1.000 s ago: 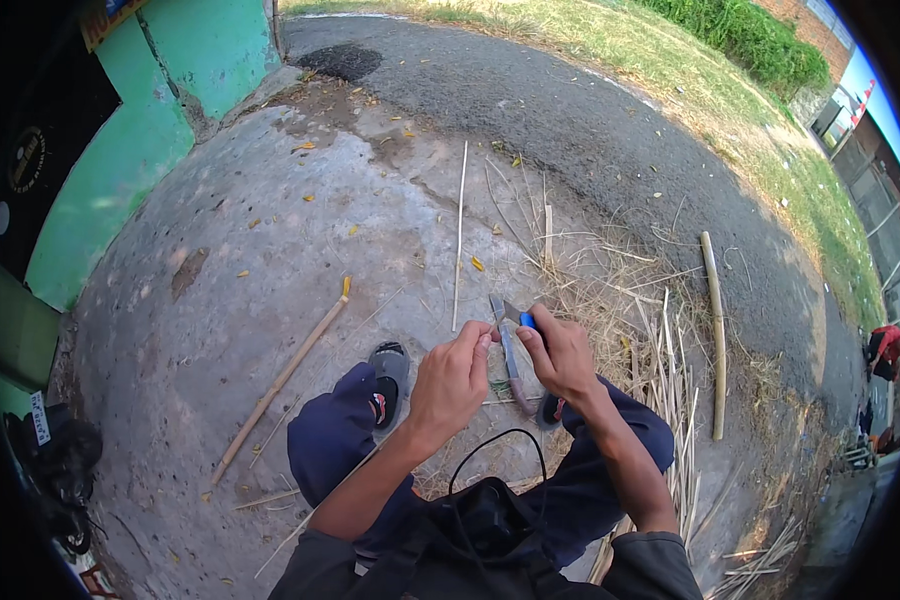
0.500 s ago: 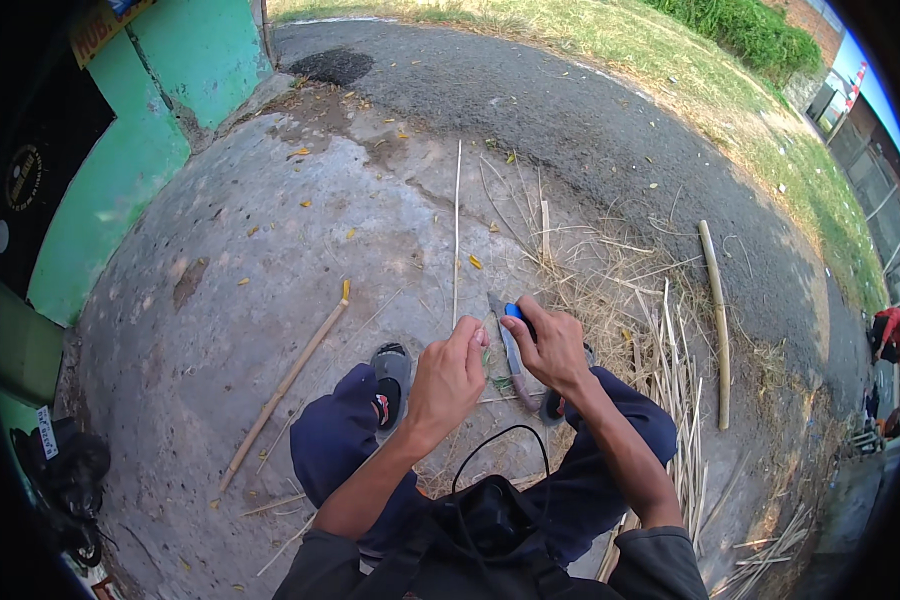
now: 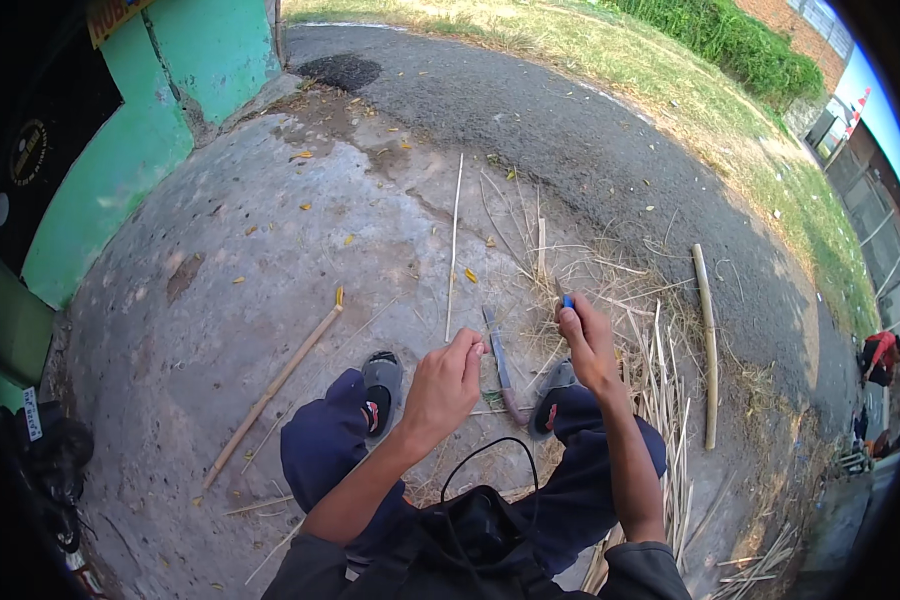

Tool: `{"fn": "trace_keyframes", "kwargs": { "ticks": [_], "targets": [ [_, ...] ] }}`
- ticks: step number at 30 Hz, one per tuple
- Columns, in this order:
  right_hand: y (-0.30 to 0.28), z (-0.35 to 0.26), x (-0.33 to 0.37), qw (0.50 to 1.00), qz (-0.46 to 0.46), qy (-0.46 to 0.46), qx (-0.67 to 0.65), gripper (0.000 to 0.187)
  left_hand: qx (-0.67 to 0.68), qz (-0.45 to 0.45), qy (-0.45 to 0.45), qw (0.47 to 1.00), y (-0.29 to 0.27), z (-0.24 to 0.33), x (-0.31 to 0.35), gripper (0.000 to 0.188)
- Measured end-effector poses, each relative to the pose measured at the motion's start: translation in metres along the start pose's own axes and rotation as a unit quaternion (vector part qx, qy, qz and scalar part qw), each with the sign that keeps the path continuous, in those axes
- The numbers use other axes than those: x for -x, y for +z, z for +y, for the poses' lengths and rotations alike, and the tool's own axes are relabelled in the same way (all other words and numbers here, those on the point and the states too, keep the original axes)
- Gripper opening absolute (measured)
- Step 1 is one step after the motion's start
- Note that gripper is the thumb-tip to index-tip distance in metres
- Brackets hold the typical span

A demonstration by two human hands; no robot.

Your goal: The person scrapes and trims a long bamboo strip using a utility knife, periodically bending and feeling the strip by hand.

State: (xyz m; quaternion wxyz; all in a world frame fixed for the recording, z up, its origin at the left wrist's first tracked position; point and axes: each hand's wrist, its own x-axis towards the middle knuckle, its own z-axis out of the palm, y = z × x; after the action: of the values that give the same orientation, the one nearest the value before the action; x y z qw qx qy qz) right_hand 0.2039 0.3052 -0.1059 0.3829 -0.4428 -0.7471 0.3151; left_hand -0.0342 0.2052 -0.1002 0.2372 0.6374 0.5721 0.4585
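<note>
Blue marks the handle of the small knife [image 3: 568,300] in your right hand [image 3: 592,340]; in the head view you hold it to the right of the long knife [image 3: 502,365], which lies on the concrete between your shoes with its brown handle toward you. Your right fingers are wrapped around that blue handle, the thumb along it, and the short blade points away from you. Your left hand [image 3: 445,387] is just left of the long knife, its fingers curled and pressed together, thumb against forefinger; whatever sits in that pinch is too small to tell. One thin pale strip [image 3: 455,245] runs beyond the long knife, its near end close to your left knuckles; you cannot tell whether it is held. Right of the long knife are loose pale strips [image 3: 660,350] and, farther out, a thick pole [image 3: 707,345]; well to its left lies a brown stick [image 3: 273,397].
</note>
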Motion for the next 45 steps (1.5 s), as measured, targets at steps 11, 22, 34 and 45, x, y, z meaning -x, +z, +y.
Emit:
{"fn": "trace_keyframes", "kwargs": {
  "ticks": [11,22,34,45],
  "targets": [
    [0.028,-0.014,0.014,0.991,-0.111,-0.036,0.058,0.032,-0.012,-0.036,-0.001,0.999,0.013,0.012,-0.004,0.010],
    [0.036,-0.014,0.010,0.992,-0.075,-0.019,0.098,0.036,-0.058,-0.028,-0.014,0.998,0.015,0.015,-0.002,0.008],
    [-0.057,0.075,-0.057,0.979,0.148,0.127,0.052,0.045,-0.071,0.032,0.030,0.997,0.007,0.023,0.004,0.010],
    [0.000,-0.024,-0.008,0.998,-0.011,-0.065,0.018,0.031,-0.131,-0.057,0.026,0.989,0.011,0.009,0.004,0.009]
  ]
}}
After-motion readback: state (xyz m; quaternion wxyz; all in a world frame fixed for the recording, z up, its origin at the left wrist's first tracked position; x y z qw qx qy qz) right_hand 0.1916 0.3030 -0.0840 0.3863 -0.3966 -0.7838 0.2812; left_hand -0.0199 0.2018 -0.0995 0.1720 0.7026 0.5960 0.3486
